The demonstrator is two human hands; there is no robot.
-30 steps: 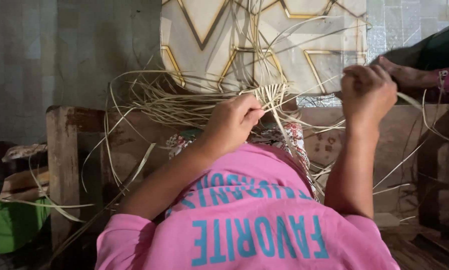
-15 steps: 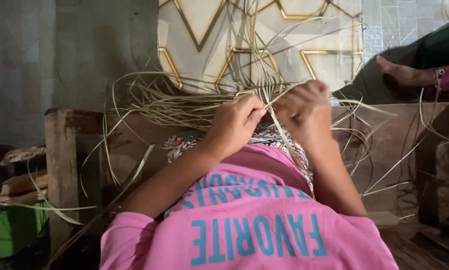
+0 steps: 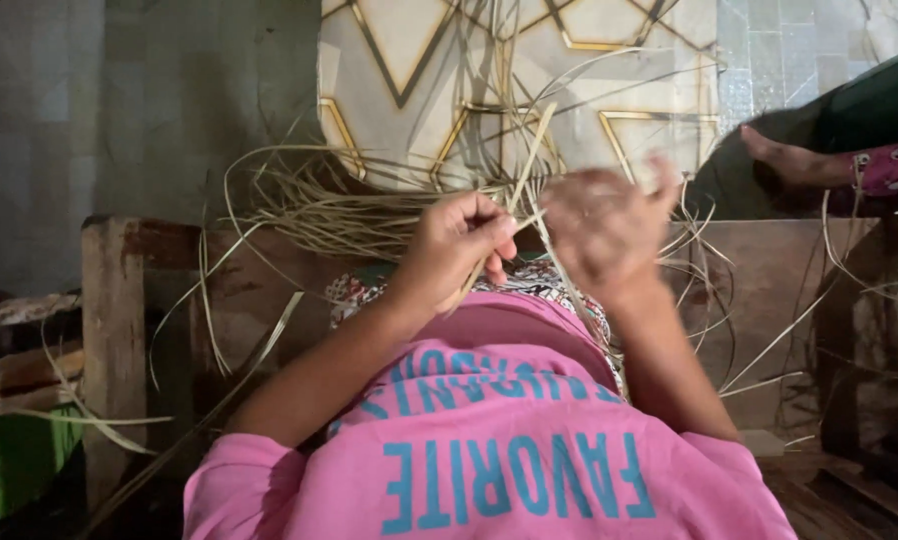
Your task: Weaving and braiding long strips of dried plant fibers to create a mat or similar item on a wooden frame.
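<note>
The left hand [image 3: 461,245] is closed in a pinch around pale flat strips [image 3: 514,195] just above the lap; the right hand [image 3: 601,228] sits just beside it at 3 o'clock, blurred, fingers half spread, one fingertip lifted toward 1 o'clock — I cannot tell whether it grips a strip or only brushes one.

The pinched strips run long and thin; their long axis goes from about 7 o'clock, under the left hand's fingers, up to 1 o'clock, where the free ends fan out in front of the cream panel with gold lines [image 3: 589,90]. More strips lie in a loose bundle [image 3: 319,210] at 9 o'clock from the hands, running nearly level across the top of the wooden frame [image 3: 114,300], and single strands arc down at 4 and 8 o'clock.

Risks, as I judge them: the loose ends cross each other closely, so the wrong strand could be picked up; a hard pull on a sharply bent strip could crease or split it; if the left pinch slackens, the held strips may spring apart — they look stiff and curved; trailing strands near the frame could snag. Another person's foot [image 3: 784,160] rests well apart at 2 o'clock.
</note>
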